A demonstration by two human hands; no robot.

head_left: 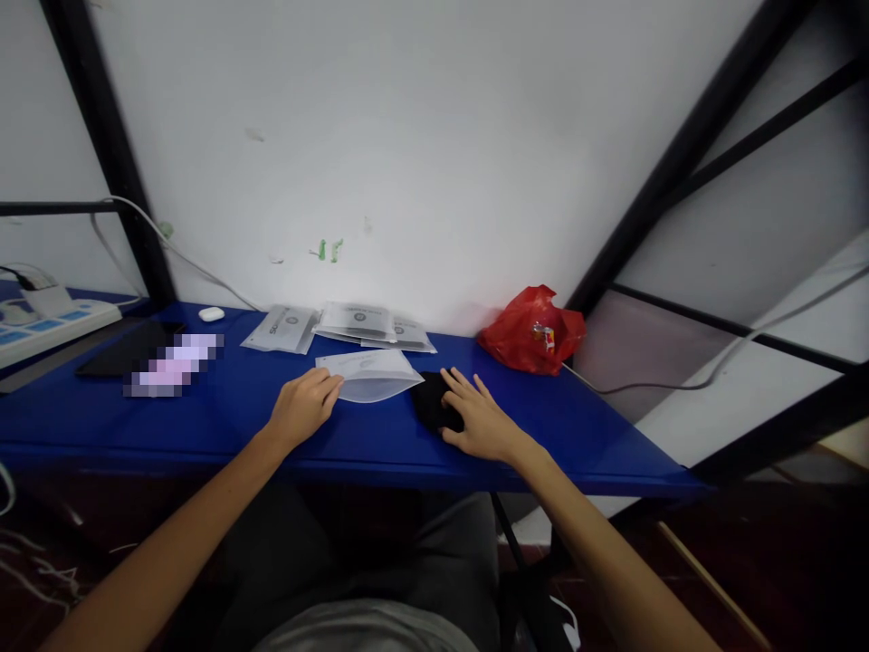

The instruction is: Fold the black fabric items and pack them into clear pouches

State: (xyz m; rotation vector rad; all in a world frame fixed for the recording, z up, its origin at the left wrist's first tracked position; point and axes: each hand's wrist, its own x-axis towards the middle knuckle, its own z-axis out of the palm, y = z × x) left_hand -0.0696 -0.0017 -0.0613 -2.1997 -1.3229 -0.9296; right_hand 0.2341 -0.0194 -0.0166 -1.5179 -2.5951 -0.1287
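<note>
My left hand (pixel 307 406) pinches the left end of a frosted zip bag (pixel 370 373), whose mouth gapes toward me. Beside the bag's right end lies a folded black cloth item (pixel 433 404), its exact kind unclear. My right hand (pixel 483 418) rests over the right part of this black item with the fingers spread. Behind the bag, against the wall, are more frosted bags with printed labels: one flat on the left (pixel 283 328) and a small overlapping pile (pixel 357 319) to its right.
A crumpled red plastic bag (pixel 533 330) sits at the back right of the blue table (pixel 597 430). Toward the left are a white earbud case (pixel 211 314), a black tablet-like slab (pixel 122 351), a blurred-out patch and a white power strip (pixel 61 324). Black frame posts flank the table.
</note>
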